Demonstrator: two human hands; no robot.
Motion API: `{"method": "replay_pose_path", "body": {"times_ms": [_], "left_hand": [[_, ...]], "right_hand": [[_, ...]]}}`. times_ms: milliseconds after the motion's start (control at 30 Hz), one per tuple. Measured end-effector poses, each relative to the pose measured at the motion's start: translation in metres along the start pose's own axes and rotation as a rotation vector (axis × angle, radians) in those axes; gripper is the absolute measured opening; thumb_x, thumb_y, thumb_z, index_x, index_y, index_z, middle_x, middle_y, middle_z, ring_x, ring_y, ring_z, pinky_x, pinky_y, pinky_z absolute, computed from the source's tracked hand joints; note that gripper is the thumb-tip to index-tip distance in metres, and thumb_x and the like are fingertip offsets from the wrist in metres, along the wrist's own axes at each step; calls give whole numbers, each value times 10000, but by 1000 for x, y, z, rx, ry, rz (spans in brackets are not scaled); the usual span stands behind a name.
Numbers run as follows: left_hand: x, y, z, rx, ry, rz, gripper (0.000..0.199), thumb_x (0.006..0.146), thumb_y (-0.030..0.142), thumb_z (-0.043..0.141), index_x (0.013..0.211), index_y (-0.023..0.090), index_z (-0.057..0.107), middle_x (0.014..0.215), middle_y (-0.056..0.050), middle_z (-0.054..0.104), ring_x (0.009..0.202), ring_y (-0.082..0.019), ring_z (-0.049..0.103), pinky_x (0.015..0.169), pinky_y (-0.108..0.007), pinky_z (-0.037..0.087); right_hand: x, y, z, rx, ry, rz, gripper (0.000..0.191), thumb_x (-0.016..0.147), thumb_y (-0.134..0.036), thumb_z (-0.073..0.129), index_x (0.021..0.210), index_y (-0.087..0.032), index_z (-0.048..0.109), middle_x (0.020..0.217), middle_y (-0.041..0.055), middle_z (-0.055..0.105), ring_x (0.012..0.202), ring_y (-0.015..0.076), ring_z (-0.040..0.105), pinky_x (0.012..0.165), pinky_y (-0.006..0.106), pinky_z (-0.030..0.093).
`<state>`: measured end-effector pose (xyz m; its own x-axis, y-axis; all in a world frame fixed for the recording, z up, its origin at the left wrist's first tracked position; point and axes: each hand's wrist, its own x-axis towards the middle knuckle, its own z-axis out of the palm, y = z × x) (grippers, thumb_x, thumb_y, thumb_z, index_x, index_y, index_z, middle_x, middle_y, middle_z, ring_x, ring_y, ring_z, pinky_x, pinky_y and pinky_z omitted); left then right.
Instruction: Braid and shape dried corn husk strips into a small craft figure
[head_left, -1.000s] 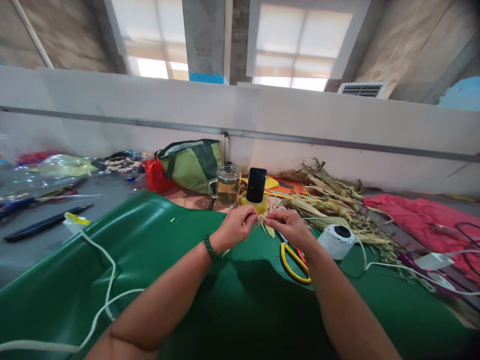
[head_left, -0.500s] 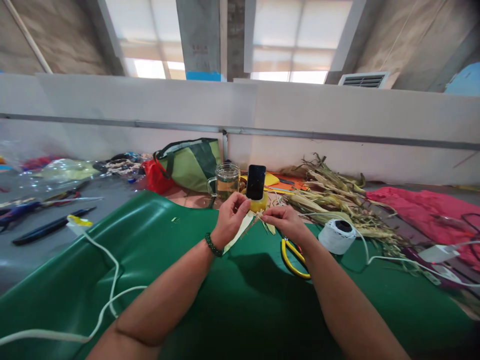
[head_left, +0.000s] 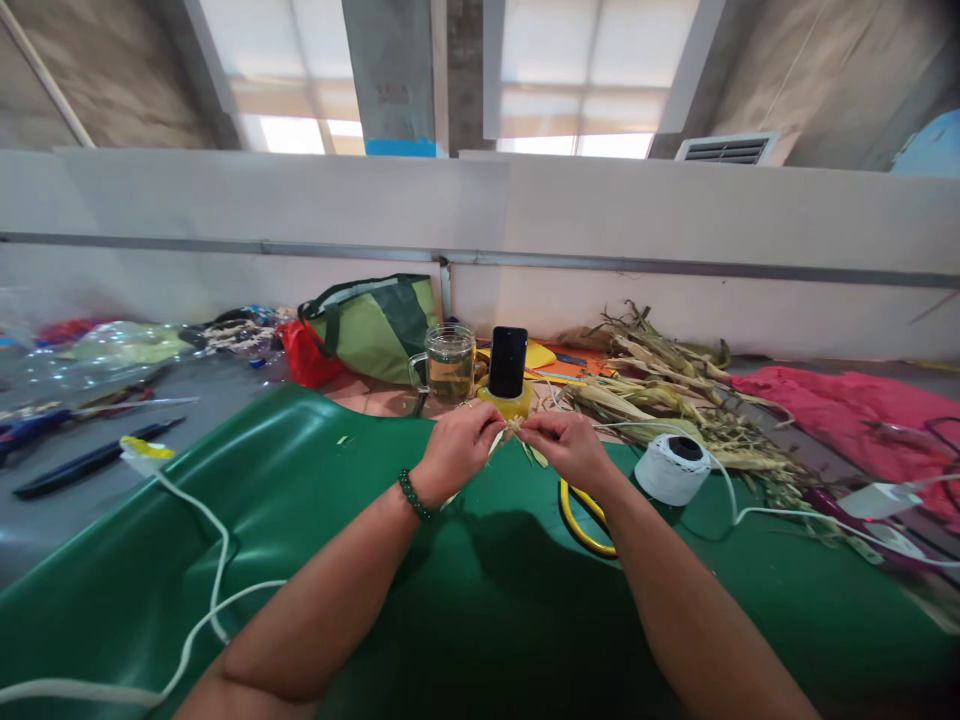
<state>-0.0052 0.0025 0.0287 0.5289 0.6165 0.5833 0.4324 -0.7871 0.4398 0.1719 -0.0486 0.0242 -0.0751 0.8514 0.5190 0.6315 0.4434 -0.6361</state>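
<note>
My left hand point(head_left: 457, 450), with a dark green bead bracelet at its wrist, pinches a piece of pale dried corn husk point(head_left: 514, 426). From the other side, my right hand point(head_left: 566, 445) grips the same husk between thumb and fingers. The two sets of fingertips are close together, and loose husk ends stick out below them. Under my right wrist lies a tool with a yellow looped handle point(head_left: 577, 527), probably scissors; its blades are hidden. A phone point(head_left: 508, 362) stands upright at a yellow tape roll point(head_left: 517, 405) just behind my hands.
A glass mug point(head_left: 451, 375) of liquid and a green bag point(head_left: 382, 325) stand behind left. Dried husks point(head_left: 660, 385) are heaped behind right, near a white thread spool point(head_left: 673, 470). White cables point(head_left: 217, 560) cross the green mat point(head_left: 337, 600). Pink cloth point(head_left: 840, 400) lies far right.
My left hand has turned and closed in toward my right hand, its fingertips now at the husk. The long pale strip beside it is now mostly covered. The view has shifted slightly.
</note>
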Motion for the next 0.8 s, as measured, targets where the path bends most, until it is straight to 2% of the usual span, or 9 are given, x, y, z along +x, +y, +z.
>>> {"method": "replay_pose_path", "body": {"times_ms": [67,233,467,667,800], "left_hand": [[0,2,1,-4,4,68,186,881,242,476,729,172,557,773,-47,601,719,-158,543,663,-273,413],[-1,1,10,-187,56,219,181,895,190,424,731,177,498,825,-59,615,786,-151,563,712,-268,431],[2,-1,12,-255,62,207,175,831,199,527,660,164,520,795,-53,619,764,-139,565,712,-262,436],[8,-12,12,-298,-93,105,204,802,237,553,619,150,533,642,-16,576,620,-106,495,582,-216,385],[7,-11,19,-341,-139,131,159,791,184,527,637,148,527,735,-36,643,674,-107,538,646,-223,411]], "right_hand": [[1,0,1,55,-19,17,293,802,-378,574,634,-156,666,560,1,559,532,108,443,513,237,322],[5,3,7,307,-106,145,329,718,-466,635,632,-150,671,544,-17,506,519,95,391,484,232,299],[7,11,8,569,-243,360,352,610,-477,715,690,-136,680,481,-61,420,451,57,275,443,232,180],[10,24,7,600,-373,517,368,565,-481,747,627,-138,628,445,-85,369,416,36,236,428,241,118],[10,29,10,618,-445,524,344,561,-470,730,635,-154,616,426,-100,336,397,35,209,418,242,97]]}}
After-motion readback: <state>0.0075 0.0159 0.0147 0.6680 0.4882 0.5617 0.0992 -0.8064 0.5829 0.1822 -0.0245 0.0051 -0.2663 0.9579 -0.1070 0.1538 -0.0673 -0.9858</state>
